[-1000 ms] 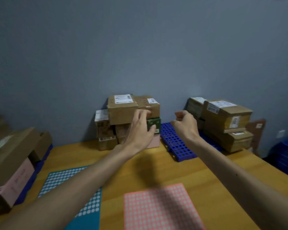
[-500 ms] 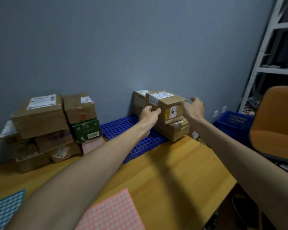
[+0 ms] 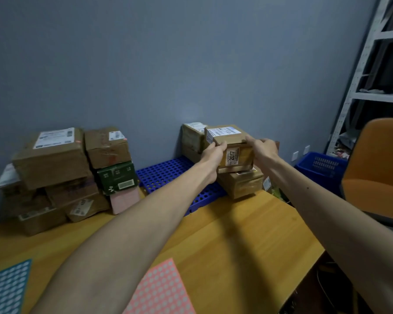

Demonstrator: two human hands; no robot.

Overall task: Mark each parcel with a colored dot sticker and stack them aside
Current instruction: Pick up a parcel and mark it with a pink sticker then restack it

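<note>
Now left hand (image 3: 213, 152) and right hand (image 3: 264, 149) grasping top parcel (image 3: 233, 147) on right stack; blue tray (image 3: 168, 173) beneath.

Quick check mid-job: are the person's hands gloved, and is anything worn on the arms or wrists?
No gloves: the left hand and right hand are bare. The left forearm and right forearm are bare as well, no sleeve showing up to the frame edge. No watch, band or ring is visible.
</note>
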